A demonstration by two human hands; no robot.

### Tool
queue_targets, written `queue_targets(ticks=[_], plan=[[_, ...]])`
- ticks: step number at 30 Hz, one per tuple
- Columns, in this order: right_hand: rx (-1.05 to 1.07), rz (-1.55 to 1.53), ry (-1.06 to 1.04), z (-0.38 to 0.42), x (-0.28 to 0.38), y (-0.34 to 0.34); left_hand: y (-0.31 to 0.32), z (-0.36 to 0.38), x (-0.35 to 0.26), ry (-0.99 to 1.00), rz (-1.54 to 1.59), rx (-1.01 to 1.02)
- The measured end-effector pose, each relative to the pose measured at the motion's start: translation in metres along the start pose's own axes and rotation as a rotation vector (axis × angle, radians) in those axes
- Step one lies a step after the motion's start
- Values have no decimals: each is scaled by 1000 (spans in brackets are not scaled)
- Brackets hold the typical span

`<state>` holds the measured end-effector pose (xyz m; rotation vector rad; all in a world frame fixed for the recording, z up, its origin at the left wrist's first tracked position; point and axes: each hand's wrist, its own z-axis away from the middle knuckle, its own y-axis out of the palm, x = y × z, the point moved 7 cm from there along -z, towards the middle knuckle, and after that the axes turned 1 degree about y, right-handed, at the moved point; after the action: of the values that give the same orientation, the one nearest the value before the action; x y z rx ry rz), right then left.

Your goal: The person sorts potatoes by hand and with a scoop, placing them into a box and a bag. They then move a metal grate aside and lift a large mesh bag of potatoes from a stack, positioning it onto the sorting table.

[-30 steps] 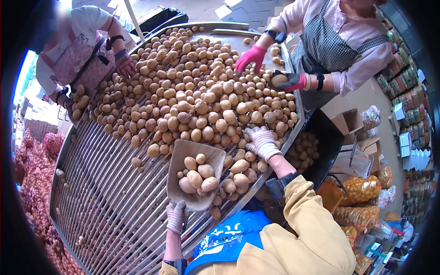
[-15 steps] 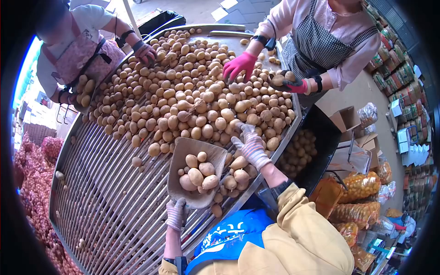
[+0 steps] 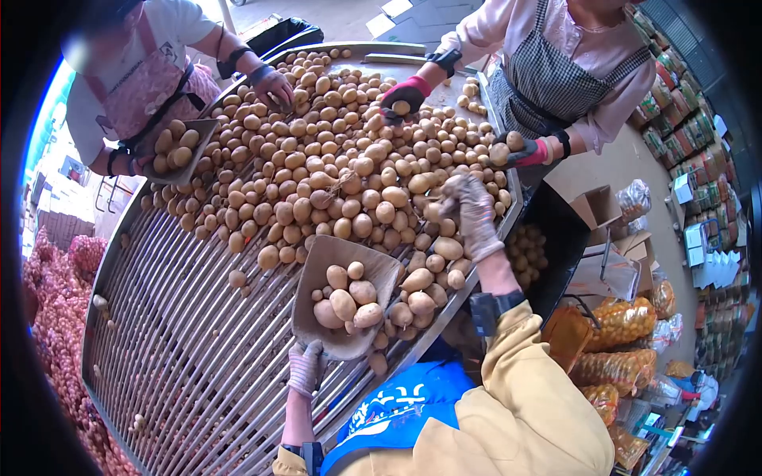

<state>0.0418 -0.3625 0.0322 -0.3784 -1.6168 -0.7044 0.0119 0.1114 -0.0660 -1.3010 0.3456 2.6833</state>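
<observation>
My left hand (image 3: 305,371), in a striped glove, grips the near end of a worn scoop (image 3: 311,274). Several potatoes (image 3: 343,304) lie in the scoop, which rests over the metal slats. My right hand (image 3: 475,216), gloved too, reaches into the potato heap on the right; its fingers are curled around a potato (image 3: 434,212), partly hidden and slightly blurred. Beside the scoop, between it and the table's right edge, sits a loose cluster of potatoes (image 3: 421,301).
The slatted metal table (image 3: 182,325) carries a big potato heap (image 3: 294,174). Across it, one co-worker holds a filled scoop (image 3: 176,151); another's pink-gloved hand (image 3: 405,97) holds a potato. Right of the rim stands a black bin (image 3: 556,238) with potatoes. Net bags (image 3: 623,325) lie beyond.
My right hand has moved up and right across the heap, and its fingers have curled. My left hand and scoop stay almost still. The left co-worker's scoop has come into fuller view.
</observation>
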Motion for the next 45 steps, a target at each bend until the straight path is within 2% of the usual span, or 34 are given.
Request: queue_targets(ticks=[3, 5, 6, 8, 11, 13, 14, 15, 16, 17, 18, 20, 22, 24, 26, 28, 30, 32, 33, 35, 37, 39, 40, 41, 42, 44, 45], plan=[[-93, -83, -53, 4, 38, 2, 5, 3, -4, 12, 4, -15], [-13, -219, 251, 5, 27, 4, 11, 1, -12, 28, 49, -5], [-6, -315, 200, 4, 27, 2, 12, 1, -14, 55, 41, -7], [102, -254, 167, 13, 53, 15, 6, 7, -10, 68, 29, -18], [233, 80, -79, 52, 120, 78, 5, 4, -5, 9, 50, -7], [368, 54, -195, 84, 96, 119, 3, 0, -2, 12, 21, 2], [388, 413, -536, 104, 85, 137, 1, -1, -1, 11, -8, -3], [585, 612, -379, 122, 57, 155, 1, 0, -3, 21, -38, -10], [685, 939, -447, 134, 28, 172, 1, -1, 1, 19, -38, -11], [862, 1076, -323, 146, 9, 181, 0, -2, 4, 38, 16, -6], [859, 1073, -321, 143, 12, 182, -1, -3, 4, 58, 67, 0], [606, 1175, -115, 112, 18, 159, 3, 1, -5, 24, 54, -2], [237, 955, -300, 80, 1, 93, 5, 6, -3, -14, 41, -3], [49, 1271, 39, 60, -24, 54, 5, 1, -3, 2, 59, -22], [25, 1120, 187, 51, -75, 38, 4, 0, -2, 16, 24, -29], [42, 1115, 7, 45, -92, 63, 6, 0, -5, 43, 14, -17], [48, 887, 24, 34, -115, 93, 9, 2, -7, 49, -9, -21], [110, 741, -139, 25, -130, 122, 2, 7, 0, 76, 63, -69], [198, 766, -136, 26, -129, 130, -8, 10, 7, -17, 24, -96], [321, 777, -152, 37, -105, 138, -10, 19, 1, -57, -9, -78], [257, 930, -245, 39, -75, 107, -10, 20, 1, -74, -17, -60], [116, 1352, -175, 44, -65, 58, -3, 11, 3, 14, 38, -81], [167, 1514, -28, 50, -54, 42, 0, 8, 0, 90, 80, -87], [302, 1717, 51, 47, -77, 26, 4, 8, -2, 63, 51, -55], [340, 1699, -67, 49, -72, 31, 3, 6, -3, 64, 55, -55], [459, 1711, -68, 45, -81, 42, 5, 3, 2, 2, 9, -16], [451, 1756, -87, 47, -88, 47, 5, 1, 5, 34, 15, -26]])
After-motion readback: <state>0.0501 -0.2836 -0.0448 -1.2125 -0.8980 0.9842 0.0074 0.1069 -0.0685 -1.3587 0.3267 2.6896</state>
